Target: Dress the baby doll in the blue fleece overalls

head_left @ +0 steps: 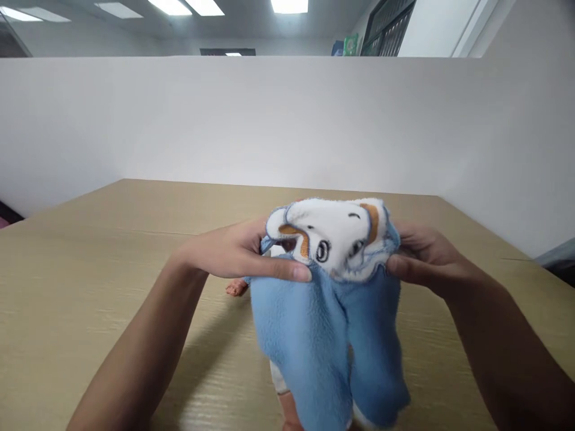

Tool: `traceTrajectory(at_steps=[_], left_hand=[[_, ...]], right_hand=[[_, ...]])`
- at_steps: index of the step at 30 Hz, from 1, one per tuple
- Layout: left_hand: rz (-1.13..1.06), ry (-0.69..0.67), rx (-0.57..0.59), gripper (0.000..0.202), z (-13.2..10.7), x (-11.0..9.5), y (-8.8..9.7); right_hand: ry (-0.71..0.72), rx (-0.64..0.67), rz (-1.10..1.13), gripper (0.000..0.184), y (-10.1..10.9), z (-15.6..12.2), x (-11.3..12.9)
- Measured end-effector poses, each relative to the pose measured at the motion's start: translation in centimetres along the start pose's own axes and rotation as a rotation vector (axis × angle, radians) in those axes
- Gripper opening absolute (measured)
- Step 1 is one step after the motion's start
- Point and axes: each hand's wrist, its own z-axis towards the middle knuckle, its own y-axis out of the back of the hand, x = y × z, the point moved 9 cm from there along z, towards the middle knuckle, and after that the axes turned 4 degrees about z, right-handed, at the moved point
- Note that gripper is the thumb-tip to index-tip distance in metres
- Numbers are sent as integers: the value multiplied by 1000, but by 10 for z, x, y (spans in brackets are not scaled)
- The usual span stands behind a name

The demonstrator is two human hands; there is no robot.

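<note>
A light-blue fleece doll outfit [309, 335] hangs between my hands, two leg-like parts dangling toward me. Its white top piece carries an embroidered animal face [330, 233] with orange-brown patches, folded over and partly crumpled. On the left edge, my left hand [245, 254] is closed, thumb across the front and fingers hidden behind the cloth. At the opposite edge my right hand [426, 257] pinches the fabric with its thumb in front. Behind the outfit lies a doll, mostly covered: a small doll hand [237, 287] sticks out left and a doll leg [290, 410] shows below.
The wood-grain table [112, 287] spreads out on all sides under the doll. A white partition [278, 120] stands along the far edge and right side. Grey fabric [559, 256] shows at the far right edge.
</note>
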Motion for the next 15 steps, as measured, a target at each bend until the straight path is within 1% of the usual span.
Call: traceTrajectory(at_steps=[2, 4, 6, 7, 8, 9, 11, 12, 13, 15], left_hand=[[-18, -79, -70, 17, 2, -8, 5], [-11, -127, -136, 14, 3, -13, 8], [5, -114, -164, 15, 5, -14, 8], [3, -102, -167, 16, 6, -13, 6], [-9, -96, -164, 17, 8, -12, 3], [-25, -93, -165, 18, 9, -12, 0], [-47, -93, -184, 20, 11, -13, -4], [-44, -86, -198, 21, 12, -13, -6], [-33, -74, -211, 21, 13, -13, -6], [-10, -40, -231, 20, 12, -13, -5]], right_hand=[[-57, 71, -60, 53, -4, 3, -12], [-167, 182, -157, 66, -12, 5, -25], [-251, 318, -247, 69, -26, 4, -32], [-256, 360, -277, 68, -33, 5, -32], [-238, 364, -303, 66, -38, 6, -30], [-204, 321, -330, 66, -40, 10, -27], [-154, 181, -373, 64, -39, 16, -23], [-153, 136, -367, 61, -39, 18, -24], [-165, 122, -338, 59, -41, 19, -27], [-180, 181, -216, 58, -52, 21, -34]])
